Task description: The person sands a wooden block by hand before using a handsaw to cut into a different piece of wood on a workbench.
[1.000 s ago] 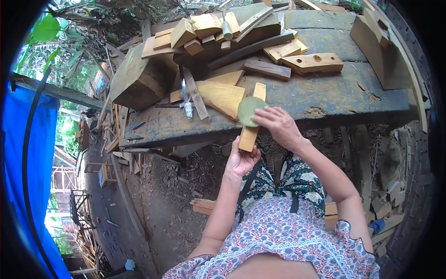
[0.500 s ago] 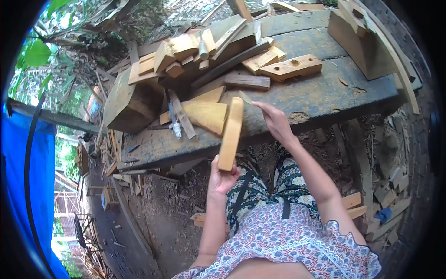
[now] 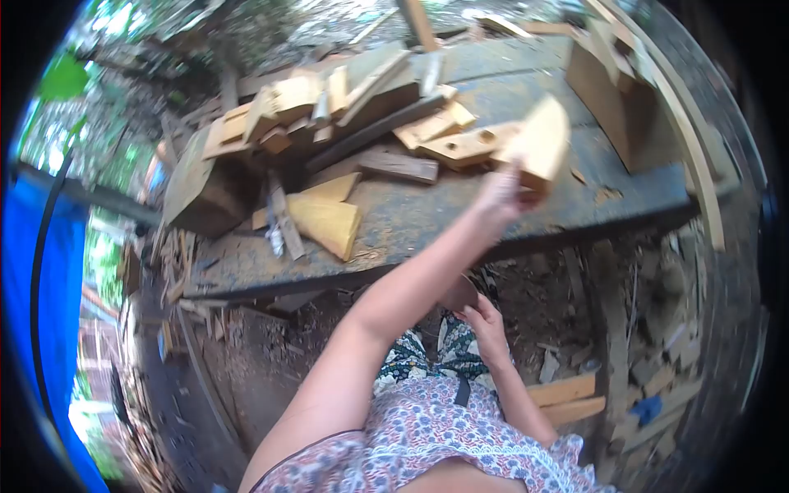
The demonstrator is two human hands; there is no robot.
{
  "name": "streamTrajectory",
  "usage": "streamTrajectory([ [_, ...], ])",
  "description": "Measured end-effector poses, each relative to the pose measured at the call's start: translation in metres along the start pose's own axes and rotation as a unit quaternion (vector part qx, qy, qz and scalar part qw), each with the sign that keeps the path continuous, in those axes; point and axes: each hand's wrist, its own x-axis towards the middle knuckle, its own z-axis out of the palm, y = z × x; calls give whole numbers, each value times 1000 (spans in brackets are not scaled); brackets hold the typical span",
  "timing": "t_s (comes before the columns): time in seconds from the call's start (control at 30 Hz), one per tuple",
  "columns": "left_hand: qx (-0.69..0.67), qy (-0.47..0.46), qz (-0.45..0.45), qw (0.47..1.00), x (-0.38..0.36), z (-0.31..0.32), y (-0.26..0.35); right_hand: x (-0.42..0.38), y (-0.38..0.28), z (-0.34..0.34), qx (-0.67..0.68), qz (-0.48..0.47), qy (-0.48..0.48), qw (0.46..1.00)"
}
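Observation:
My left hand reaches across the bench to the right, its fingers closed on the end of a pale wooden block. The block has a curved outline and is tilted up above the bench, blurred by motion. Low in front of my body, my right hand pinches a thin dark brown piece that looks like sandpaper, partly hidden behind my left forearm. Beyond my left hand lies a wooden piece with drilled holes. A yellowish wedge-shaped block rests nearer the bench's left end.
The worn wooden bench spans the view. Stacked wood offcuts sit on its left, and a large upright block stands at its right. Scrap wood lies on the ground. A blue tarp hangs at the left.
My left hand has swung the wooden block from in front of me to the far right over the bench. My right hand has drawn back toward my lap with the thin brown piece.

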Motion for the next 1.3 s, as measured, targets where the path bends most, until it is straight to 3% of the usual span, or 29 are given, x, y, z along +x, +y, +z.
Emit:
streamTrajectory([
  [0.07,11,24,-33,999,46,24,-30,1,-9,-8,-5,13,6,1000],
  [0.23,107,91,44,989,125,43,-107,3,-28,-33,-20,39,25,999],
  [0.33,145,88,-5,986,99,51,-95,4,-41,-40,-28,44,11,999],
  [0.43,190,4,-79,979,39,34,-49,0,-52,-45,-63,47,35,996],
  [0.5,187,-33,36,981,-6,3,-26,-1,-55,-51,-62,43,32,997],
  [0.57,235,5,185,954,-48,-39,6,-4,-59,-54,-73,42,26,996],
  [0.6,310,104,291,899,-65,-68,17,-5,-60,-55,-79,39,28,996],
  [0.63,350,173,329,859,-87,-94,34,-7,-59,-55,-86,36,29,995],
  [0.67,496,286,371,731,-107,-127,44,-8,-57,-55,-75,34,27,996],
  [0.7,562,352,361,655,-123,-160,51,-9,-53,-58,-76,34,20,996],
  [0.77,606,433,328,581,-147,-217,61,-9,-40,-60,-77,41,21,996],
  [0.83,604,424,305,602,-165,-256,66,-12,-27,-51,-80,38,16,996],
  [0.97,615,463,273,577,-174,-274,73,-19,-16,-5,-37,13,-10,999],
  [1.0,614,493,306,535,-165,-289,72,-23,-14,5,-25,4,-11,1000],
  [1.03,613,490,311,537,-169,-289,80,-27,-14,13,-14,-5,-11,1000],
  [1.1,591,559,309,492,-179,-292,97,-37,-14,20,-16,-26,-13,999],
  [1.17,566,584,296,501,-180,-311,109,-45,-11,20,-29,-40,-25,998],
  [1.23,560,594,206,540,-176,-332,118,-52,-9,18,-35,-43,-21,998],
  [1.3,569,580,197,548,-169,-347,125,-59,-10,13,-39,-32,-20,999],
])
